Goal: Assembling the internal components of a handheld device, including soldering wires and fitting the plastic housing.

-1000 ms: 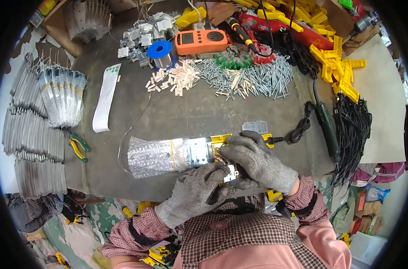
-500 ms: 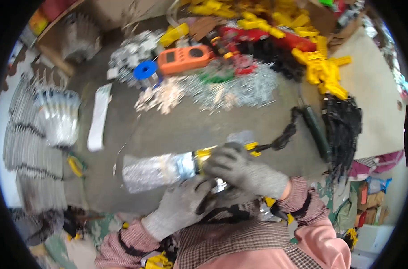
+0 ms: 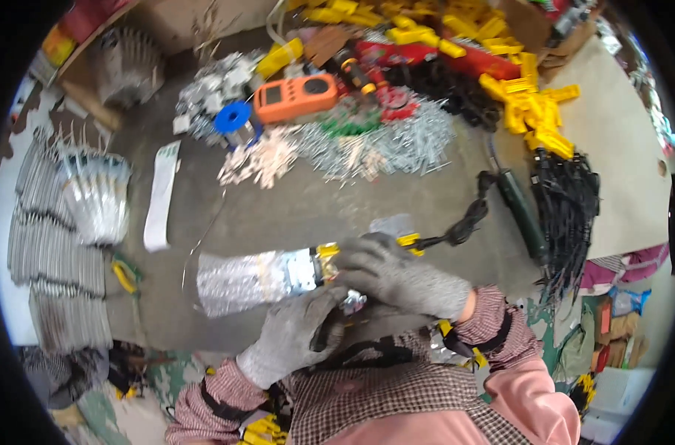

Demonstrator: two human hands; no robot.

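A flat, silvery wrapped bundle (image 3: 237,283) lies crosswise on the table before me, with yellow plastic pieces (image 3: 327,259) at its right end. My right hand (image 3: 404,278), in a grey glove, is closed over those yellow pieces, its fingers bent and pointing left. My left hand (image 3: 289,337), gloved alike, is curled against the near edge of the bundle, its fingertips close to the right hand's. What the left fingers pinch is hidden. A small shiny silver piece (image 3: 354,301) shows between the hands. A black cable (image 3: 467,225) leads off beyond the right hand.
Behind lie piles of metal pins (image 3: 419,137), pale small parts (image 3: 259,156) and yellow plastic parts (image 3: 534,111). An orange meter (image 3: 296,98) and a blue-flanged spool (image 3: 235,119) stand among them. A dark green-handled tool (image 3: 523,215) lies right; pliers (image 3: 124,276) and stacked silver strips (image 3: 59,248) lie left.
The left fingers have drawn closer to the right hand's fingertips. The right hand stays over the yellow pieces. The whole view has shifted slightly.
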